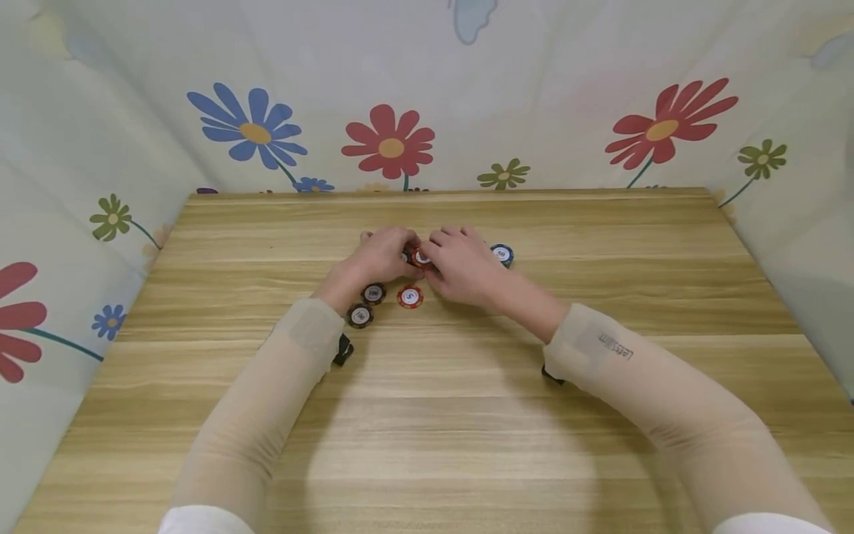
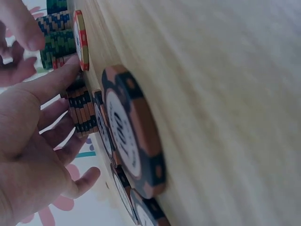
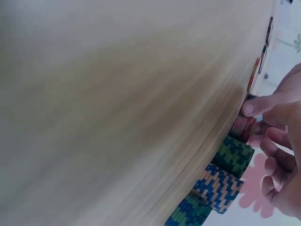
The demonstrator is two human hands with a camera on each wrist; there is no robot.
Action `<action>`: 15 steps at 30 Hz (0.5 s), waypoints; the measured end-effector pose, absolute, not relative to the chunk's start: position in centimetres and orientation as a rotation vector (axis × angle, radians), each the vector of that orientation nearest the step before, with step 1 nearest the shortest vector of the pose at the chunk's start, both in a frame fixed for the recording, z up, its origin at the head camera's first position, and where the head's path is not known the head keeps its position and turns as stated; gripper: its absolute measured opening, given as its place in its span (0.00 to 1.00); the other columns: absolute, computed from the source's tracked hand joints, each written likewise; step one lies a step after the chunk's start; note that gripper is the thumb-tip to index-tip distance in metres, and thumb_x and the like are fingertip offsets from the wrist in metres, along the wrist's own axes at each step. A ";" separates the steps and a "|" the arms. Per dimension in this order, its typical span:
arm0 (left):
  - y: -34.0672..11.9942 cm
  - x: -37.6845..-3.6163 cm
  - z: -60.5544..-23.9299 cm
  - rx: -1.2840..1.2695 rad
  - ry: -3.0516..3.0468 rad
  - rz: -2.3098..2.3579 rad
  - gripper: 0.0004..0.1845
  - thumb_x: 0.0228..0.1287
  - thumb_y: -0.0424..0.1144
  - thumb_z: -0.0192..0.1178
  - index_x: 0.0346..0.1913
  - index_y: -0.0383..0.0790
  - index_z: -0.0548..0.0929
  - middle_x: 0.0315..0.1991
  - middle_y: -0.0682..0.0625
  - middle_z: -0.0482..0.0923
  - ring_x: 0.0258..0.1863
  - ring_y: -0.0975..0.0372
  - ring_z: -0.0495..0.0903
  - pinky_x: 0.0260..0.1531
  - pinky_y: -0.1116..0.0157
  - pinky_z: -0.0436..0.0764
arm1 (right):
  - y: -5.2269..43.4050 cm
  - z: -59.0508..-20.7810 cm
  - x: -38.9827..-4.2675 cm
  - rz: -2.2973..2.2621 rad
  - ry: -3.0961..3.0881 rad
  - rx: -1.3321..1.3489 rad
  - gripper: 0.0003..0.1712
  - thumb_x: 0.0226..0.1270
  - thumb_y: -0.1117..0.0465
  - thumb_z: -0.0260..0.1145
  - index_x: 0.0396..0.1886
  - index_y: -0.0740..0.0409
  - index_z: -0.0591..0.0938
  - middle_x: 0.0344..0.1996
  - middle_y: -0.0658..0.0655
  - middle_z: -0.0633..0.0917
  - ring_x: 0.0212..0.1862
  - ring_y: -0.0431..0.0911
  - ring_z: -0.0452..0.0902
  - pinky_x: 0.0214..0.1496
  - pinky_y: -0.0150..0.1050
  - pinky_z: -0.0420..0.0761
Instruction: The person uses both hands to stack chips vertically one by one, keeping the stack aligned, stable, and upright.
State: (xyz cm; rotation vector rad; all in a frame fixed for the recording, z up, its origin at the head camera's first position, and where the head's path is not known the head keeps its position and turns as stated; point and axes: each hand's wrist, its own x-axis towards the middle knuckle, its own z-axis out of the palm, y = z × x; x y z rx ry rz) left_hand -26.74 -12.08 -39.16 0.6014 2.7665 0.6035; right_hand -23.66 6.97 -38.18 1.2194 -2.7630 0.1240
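Observation:
Both hands meet over a cluster of poker chips near the middle of the wooden table (image 1: 427,445). My left hand (image 1: 382,256) lies with fairly straight fingers (image 2: 56,82) against a black-and-orange chip stack (image 2: 82,110). My right hand (image 1: 462,265) has its thumb (image 3: 256,106) on a short red chip stack (image 3: 243,127), with curled fingers beside it. A red-topped stack (image 1: 420,257) shows between the hands. Green (image 3: 233,155) and blue-and-orange (image 3: 216,186) stacks stand next to the red one. A large black chip (image 2: 131,136) lies flat near the left wrist.
Two black chips (image 1: 373,294) (image 1: 359,316) and one red chip (image 1: 410,297) lie flat in front of the hands. A blue chip (image 1: 502,254) sits right of the right hand. Flower-printed cloth walls (image 1: 390,141) close in the table on three sides.

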 end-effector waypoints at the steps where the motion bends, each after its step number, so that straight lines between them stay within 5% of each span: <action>1: -12.2 -26.7 -39.2 0.604 2.763 0.610 0.23 0.62 0.46 0.75 0.57 0.41 0.84 0.51 0.49 0.84 0.53 0.54 0.78 0.55 0.42 0.60 | 7.0 -38.1 -23.4 0.131 -2.744 1.244 0.12 0.71 0.56 0.66 0.48 0.58 0.82 0.45 0.59 0.84 0.49 0.56 0.76 0.48 0.53 0.75; 8: -13.0 -26.9 -39.1 0.651 2.733 0.664 0.28 0.63 0.47 0.74 0.62 0.38 0.81 0.56 0.46 0.82 0.58 0.53 0.77 0.59 0.42 0.60 | 6.9 -38.0 -21.5 0.090 -2.754 1.378 0.10 0.68 0.58 0.67 0.42 0.61 0.83 0.38 0.57 0.85 0.40 0.52 0.81 0.41 0.49 0.82; 15: -14.3 -26.7 -38.3 0.642 2.673 0.757 0.28 0.68 0.42 0.70 0.67 0.34 0.77 0.63 0.42 0.78 0.62 0.50 0.74 0.64 0.49 0.67 | 6.2 -38.9 -20.7 0.030 -2.877 1.350 0.16 0.70 0.52 0.68 0.47 0.60 0.83 0.45 0.58 0.85 0.46 0.52 0.83 0.37 0.51 0.84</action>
